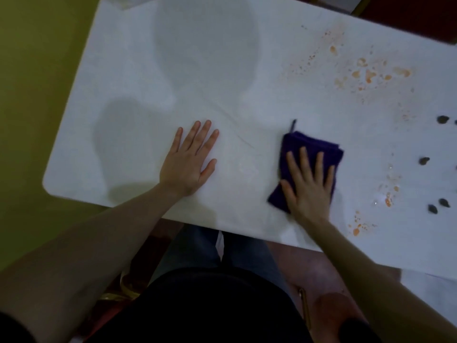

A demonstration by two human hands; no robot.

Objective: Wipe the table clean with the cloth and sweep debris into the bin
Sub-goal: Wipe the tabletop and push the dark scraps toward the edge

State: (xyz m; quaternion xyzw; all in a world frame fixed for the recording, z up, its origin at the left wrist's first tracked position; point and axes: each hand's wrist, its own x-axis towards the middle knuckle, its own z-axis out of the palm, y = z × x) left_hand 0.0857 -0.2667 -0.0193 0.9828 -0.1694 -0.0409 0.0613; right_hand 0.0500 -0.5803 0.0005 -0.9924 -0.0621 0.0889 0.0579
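A folded purple cloth lies on the white table near its front edge. My right hand presses flat on the cloth with fingers spread. My left hand rests flat on the bare tabletop to the left, palm down, holding nothing. Orange stains are spattered over the far right of the table, with more orange spots near the front edge. Several small dark bits of debris lie at the right edge of the view. No bin is in view.
The table's left end has a rounded corner over a yellow-green floor. My legs and dark clothing fill the space below the front edge. A reddish chair part shows beyond the far edge.
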